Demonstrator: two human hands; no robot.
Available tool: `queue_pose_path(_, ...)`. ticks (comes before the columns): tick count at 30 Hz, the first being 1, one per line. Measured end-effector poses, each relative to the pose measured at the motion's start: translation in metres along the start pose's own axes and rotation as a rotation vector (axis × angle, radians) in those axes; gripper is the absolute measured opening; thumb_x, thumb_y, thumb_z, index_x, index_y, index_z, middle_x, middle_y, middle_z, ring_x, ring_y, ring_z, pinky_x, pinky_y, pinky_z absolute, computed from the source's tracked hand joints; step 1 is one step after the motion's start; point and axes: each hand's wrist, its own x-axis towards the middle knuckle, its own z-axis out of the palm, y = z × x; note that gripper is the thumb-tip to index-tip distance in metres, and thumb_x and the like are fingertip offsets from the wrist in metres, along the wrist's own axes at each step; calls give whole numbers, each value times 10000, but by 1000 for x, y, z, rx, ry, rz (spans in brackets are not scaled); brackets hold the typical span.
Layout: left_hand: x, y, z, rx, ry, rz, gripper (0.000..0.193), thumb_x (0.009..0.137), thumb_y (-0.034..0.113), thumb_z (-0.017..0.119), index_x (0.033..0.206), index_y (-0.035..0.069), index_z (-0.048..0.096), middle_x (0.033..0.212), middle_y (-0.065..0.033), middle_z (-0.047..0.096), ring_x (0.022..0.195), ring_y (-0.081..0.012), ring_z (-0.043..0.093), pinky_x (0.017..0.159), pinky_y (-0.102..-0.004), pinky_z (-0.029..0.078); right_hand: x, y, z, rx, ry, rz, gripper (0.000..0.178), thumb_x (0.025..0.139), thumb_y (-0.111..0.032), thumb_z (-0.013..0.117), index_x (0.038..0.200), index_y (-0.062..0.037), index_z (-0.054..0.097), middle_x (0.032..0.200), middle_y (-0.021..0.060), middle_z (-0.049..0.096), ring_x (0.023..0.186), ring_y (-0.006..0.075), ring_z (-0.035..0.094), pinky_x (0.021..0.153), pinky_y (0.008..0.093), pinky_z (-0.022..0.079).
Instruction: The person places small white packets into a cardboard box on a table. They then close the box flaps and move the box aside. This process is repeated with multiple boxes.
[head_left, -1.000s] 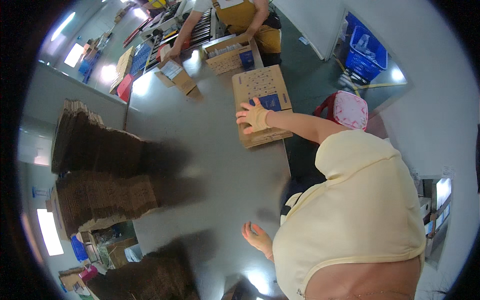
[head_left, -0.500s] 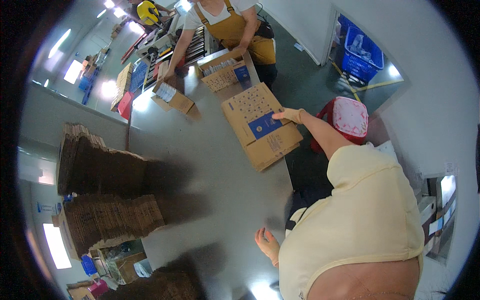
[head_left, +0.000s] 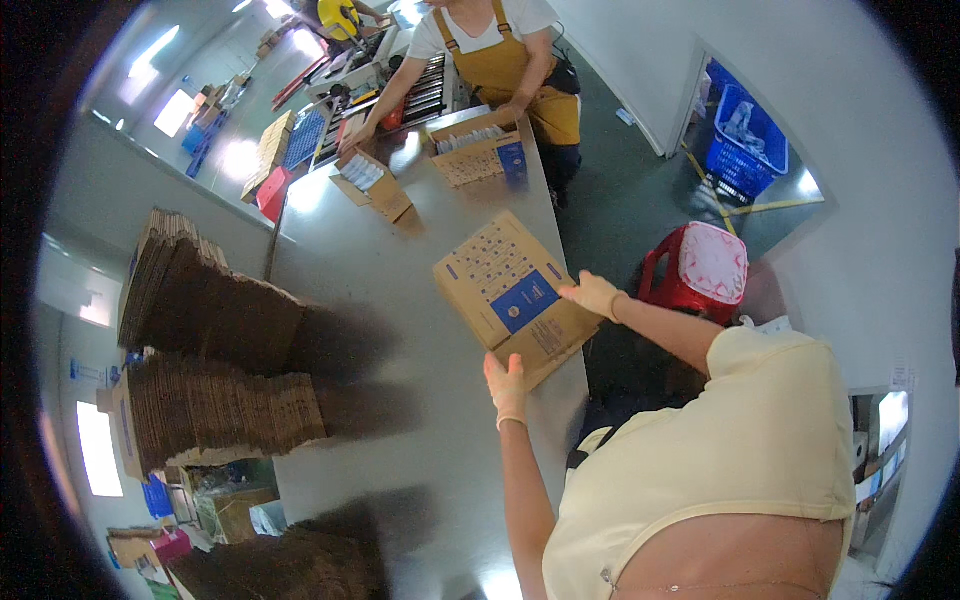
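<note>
On the metal table point(head_left: 430, 400) — left hand point(head_left: 507, 385) spread against flattened cardboard point(head_left: 515, 295), right hand point(head_left: 597, 296) pinching its edge.

Looks like a brown cardboard box point(head_left: 480, 290), folded flat, printed with small blue marks point(head_left: 495, 257) and a solid blue panel point(head_left: 526, 302). Shows its printed face upward, set askew over the metal table point(head_left: 420, 470), near its right-hand edge, with one corner reaching past it.

"What shiny things do we see?"
"We see a smooth metal table point(head_left: 430, 430) and a glossy plastic stool point(head_left: 700, 275)."
"And what looks dull to us?"
"The matt cardboard box point(head_left: 510, 295), and cardboard stacks point(head_left: 225, 410) with rough edges."
</note>
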Motion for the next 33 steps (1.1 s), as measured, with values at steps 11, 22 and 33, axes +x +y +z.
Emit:
queue_pose_path(11,-37,27,10,-3,317,-125,797,795,293,682,1388,-66,289,1446,-246,305,1351,-377,268,1109,-417,271,-54,-22,24,-149,-118,-69,988,817,-462,639,1474,21,81,1532,202,157,1420,327,166,1139,377,213)
queue_pose_path(22,-153,-19,-65,-1205,813,-181,574,851,321,630,1305,40,420,1158,-87,527,1055,-253,513,881,-399,433,-95,-62,126,-171,-19,-972,919,751,-329,736,1413,26,207,1422,222,308,1330,368,292,1111,427,250)
queue_pose_path(33,-214,-38,12,-1542,854,-501,587,957,492,423,1379,85,400,1330,-60,501,1190,-267,504,992,-373,409,-99,-85,133,-158,-1487,-845,627,837,-407,675,1277,-10,470,1215,138,559,1110,275,523,949,372,418)
